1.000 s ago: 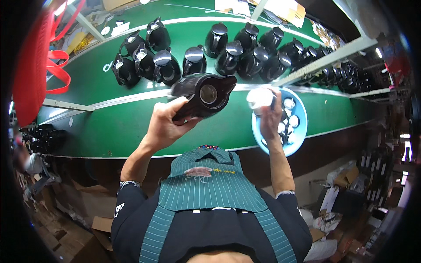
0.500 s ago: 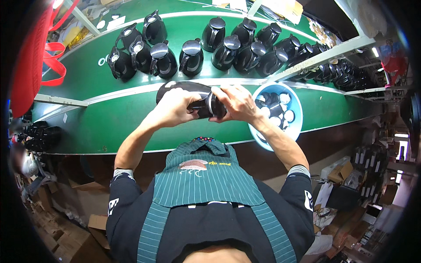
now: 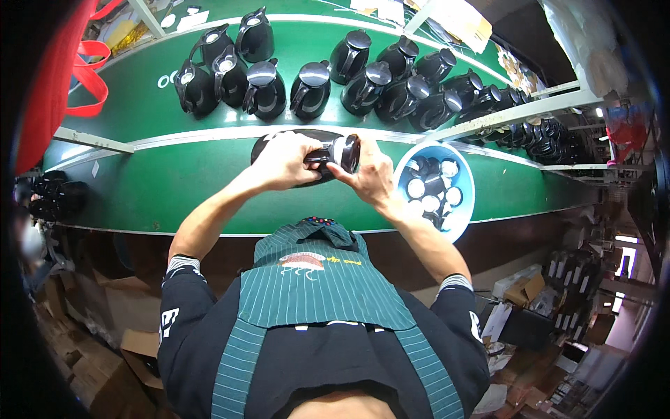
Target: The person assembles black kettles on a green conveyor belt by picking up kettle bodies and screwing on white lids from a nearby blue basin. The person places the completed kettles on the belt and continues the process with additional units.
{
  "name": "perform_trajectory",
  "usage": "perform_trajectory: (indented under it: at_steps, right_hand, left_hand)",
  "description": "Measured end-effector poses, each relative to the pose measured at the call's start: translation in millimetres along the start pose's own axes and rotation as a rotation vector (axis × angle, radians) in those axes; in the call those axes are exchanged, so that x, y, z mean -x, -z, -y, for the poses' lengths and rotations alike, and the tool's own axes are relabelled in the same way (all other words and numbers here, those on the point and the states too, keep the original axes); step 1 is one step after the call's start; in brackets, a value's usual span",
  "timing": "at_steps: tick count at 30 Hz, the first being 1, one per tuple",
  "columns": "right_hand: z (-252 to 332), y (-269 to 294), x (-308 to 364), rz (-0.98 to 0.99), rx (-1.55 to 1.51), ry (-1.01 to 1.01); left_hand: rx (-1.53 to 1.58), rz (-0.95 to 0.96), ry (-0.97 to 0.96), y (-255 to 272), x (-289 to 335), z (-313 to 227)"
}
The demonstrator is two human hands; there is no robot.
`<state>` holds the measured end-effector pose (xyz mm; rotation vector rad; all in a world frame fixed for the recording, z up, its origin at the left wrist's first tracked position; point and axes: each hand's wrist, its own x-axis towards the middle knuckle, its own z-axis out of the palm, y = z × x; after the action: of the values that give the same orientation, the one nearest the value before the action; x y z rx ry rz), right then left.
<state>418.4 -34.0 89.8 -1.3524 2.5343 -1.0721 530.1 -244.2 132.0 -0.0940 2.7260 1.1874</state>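
A black vacuum jug (image 3: 328, 138) lies on its side just above the green bench, its base to the left and its top end to the right. My left hand (image 3: 286, 162) is closed around its body and handle. At the top end my right hand (image 3: 375, 174) grips the black lid (image 3: 353, 151), thumb below and fingers above. A pale band shows between lid and body. Palms and fingers hide much of the jug. To the right of my right hand stands a light blue tub (image 3: 469, 187) holding several black-and-white lids (image 3: 433, 185).
Several upright black jugs (image 3: 310, 91) stand along the bench's far strip; some at the left have open tops. A metal rail (image 3: 209, 134) runs across the green bench (image 3: 181, 188). Red straps (image 3: 91, 87) hang at the left. Cardboard boxes (image 3: 105, 377) lie below left.
The right hand has turned on the lid, its thumb and palm now lower and more of the lid showing. The left hand keeps its hold. The whole view has shifted slightly.
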Motion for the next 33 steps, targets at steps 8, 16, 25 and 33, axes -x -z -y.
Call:
perform_trajectory:
  at_steps: [8, 16, 25, 33]
  right_hand:
    - [-2.8, 11.3, 5.2, -0.361, -0.870, -0.227]
    - [-22.7, -1.9, 50.0, -0.288, -1.046, -0.432]
    - [-24.2, -51.6, 76.6, -0.139, -1.412, -0.455]
    - [31.0, -57.8, 95.6, 0.028, -1.355, -0.570]
  left_hand:
    - [0.457, -0.236, 0.077, -9.2, 13.4, 21.4]
    - [0.846, -0.266, 0.167, 26.7, 92.6, -26.5]
    - [0.513, -0.514, -0.250, 5.7, 162.4, -83.2]
    - [0.714, -0.716, 0.165, -48.5, 195.8, -130.5]
